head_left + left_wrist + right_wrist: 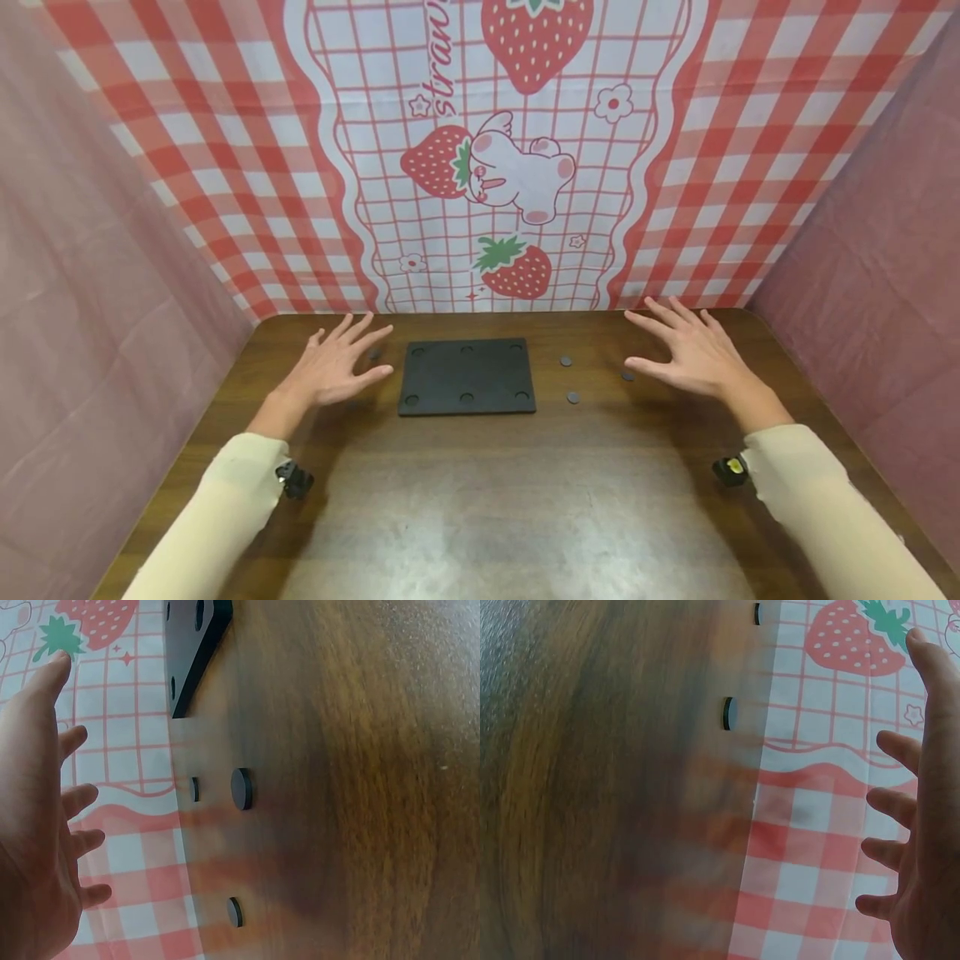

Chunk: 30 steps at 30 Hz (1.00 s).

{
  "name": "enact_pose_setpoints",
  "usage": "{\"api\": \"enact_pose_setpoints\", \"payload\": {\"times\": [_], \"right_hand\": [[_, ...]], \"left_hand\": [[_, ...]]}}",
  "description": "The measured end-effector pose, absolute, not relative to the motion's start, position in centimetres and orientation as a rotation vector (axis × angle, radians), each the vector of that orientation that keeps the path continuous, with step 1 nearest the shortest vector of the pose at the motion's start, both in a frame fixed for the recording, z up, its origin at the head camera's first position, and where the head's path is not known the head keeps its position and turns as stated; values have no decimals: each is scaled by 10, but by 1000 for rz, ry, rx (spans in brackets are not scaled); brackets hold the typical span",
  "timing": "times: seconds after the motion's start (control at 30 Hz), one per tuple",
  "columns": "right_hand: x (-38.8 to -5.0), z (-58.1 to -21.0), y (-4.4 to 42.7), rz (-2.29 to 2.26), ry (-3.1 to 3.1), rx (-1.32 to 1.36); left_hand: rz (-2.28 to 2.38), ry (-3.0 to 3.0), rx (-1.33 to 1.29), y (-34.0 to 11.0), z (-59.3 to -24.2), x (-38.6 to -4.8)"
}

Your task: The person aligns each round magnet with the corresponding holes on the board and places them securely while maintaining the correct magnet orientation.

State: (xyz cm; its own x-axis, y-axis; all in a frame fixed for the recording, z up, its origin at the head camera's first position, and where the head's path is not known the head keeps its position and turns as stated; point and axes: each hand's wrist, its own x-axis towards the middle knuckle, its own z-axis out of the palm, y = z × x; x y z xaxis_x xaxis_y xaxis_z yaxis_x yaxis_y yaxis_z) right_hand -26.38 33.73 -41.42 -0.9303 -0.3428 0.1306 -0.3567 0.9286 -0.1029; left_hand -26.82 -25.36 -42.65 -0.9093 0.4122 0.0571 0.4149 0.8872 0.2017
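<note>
A flat black rectangular board (468, 377) with several round recesses lies near the table's back edge. Left of it, my left hand (333, 367) hovers with fingers spread, holding nothing. Small dark discs lie under and around that hand; the left wrist view shows a larger-looking disc (241, 788), a thin one (195, 789) and another disc (235, 911). On the right, my right hand (693, 354) is also raised, its fingers apart and nothing in them. Between it and the board are a disc (566, 362) and a nearer disc (573, 397); a third disc (627, 377) sits by its thumb.
The brown wooden table (480, 500) extends toward me. Behind it hangs a red-and-white checked cloth (495, 167) printed with strawberries. Pink fabric (97, 333) closes off the left side, with more pink fabric (877, 275) on the right. Each sleeve carries a small black camera.
</note>
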Motion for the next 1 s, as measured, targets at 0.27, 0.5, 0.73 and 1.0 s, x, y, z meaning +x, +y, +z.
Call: {"api": "enact_pose_setpoints", "payload": {"times": [0.27, 0.5, 0.73, 1.0], "right_hand": [[-267, -417, 328, 213, -2962, 560], [-268, -419, 321, 215, -2951, 564], [-270, -421, 315, 209, -2957, 585], [-270, -422, 309, 218, -2954, 605]], "left_hand": [[-400, -3041, -673, -250, -429, -266], [-383, -3046, -679, -246, -432, -266], [-379, -3051, -686, -239, -434, -265], [-388, -3051, -701, -231, -432, -264]]}}
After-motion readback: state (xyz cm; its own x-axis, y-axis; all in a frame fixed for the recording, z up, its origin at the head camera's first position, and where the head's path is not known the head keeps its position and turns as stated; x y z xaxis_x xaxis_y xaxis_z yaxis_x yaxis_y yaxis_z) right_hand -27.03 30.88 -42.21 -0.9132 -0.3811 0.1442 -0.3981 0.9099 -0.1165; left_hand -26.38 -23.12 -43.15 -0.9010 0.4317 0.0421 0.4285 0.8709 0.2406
